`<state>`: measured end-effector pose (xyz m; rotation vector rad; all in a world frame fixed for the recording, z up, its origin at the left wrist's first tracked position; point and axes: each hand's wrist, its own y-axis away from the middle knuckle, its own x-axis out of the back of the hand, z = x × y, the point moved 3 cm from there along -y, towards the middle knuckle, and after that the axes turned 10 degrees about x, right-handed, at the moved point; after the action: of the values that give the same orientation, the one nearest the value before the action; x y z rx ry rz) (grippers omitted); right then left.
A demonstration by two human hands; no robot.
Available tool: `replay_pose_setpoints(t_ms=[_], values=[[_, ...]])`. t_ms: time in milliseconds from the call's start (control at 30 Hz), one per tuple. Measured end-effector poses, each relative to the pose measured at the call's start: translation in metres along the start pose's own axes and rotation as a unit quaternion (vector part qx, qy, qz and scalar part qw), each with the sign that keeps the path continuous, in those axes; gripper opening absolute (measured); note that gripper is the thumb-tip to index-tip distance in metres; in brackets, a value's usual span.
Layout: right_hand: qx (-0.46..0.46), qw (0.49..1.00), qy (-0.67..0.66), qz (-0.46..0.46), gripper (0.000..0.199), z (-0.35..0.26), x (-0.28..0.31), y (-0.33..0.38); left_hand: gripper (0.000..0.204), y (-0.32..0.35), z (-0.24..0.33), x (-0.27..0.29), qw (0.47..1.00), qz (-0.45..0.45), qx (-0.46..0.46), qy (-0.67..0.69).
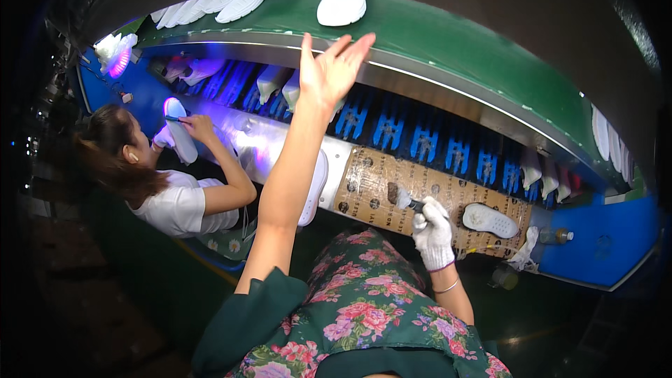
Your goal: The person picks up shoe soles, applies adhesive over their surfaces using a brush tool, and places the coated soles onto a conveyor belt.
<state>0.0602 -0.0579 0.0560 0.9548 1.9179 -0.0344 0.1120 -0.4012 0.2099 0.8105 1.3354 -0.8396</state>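
Right hand (432, 232), in a white glove, has its grip clenched on a small brush (408, 201), bristles down on the brown cardboard sheet (371, 182) covering the surface. Left hand (334, 68) is bare, raised high with fingers spread, grip released, holding nothing, just below a white sole (341, 6) lying on the green belt (448, 35). Brush looks light and stiff in the handle, soft at the tip; best held by the short dark handle, as it is now. Another white sole (490, 220) lies flat on the cardboard, just right of the brush; probably light, rubbery, bendy, easy to take by the edges or the narrow middle. Co-worker at left holds a sole (180, 130) under purple light
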Motion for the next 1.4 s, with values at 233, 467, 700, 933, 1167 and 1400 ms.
replay_pose_setpoints(t_ms=[233,467,700,933,1167,1400], values=[[-0.016,0.999,0.026,0.041,0.020,0.013,-0.009,0.008,0.077,0.001,0.052,-0.004,0.346,0.232,-0.467,-0.780],[-0.015,0.996,0.062,0.061,0.019,0.022,-0.018,0.009,0.087,-0.047,0.106,-0.011,0.288,0.200,-0.324,-0.879],[-0.001,0.992,0.105,0.068,0.025,0.020,-0.012,0.010,0.075,0.014,0.271,-0.007,0.100,0.508,-0.344,-0.783],[-0.013,0.989,0.137,0.053,0.026,0.024,-0.013,0.008,0.033,0.071,0.228,0.002,0.174,0.276,-0.538,-0.777],[0.038,0.992,0.116,0.021,0.024,0.003,-0.038,0.001,0.029,0.218,0.162,0.030,0.419,0.361,-0.611,-0.566],[0.029,0.997,0.023,-0.071,0.025,-0.042,-0.087,0.013,0.035,0.256,0.094,0.071,0.710,0.397,-0.360,-0.456]])
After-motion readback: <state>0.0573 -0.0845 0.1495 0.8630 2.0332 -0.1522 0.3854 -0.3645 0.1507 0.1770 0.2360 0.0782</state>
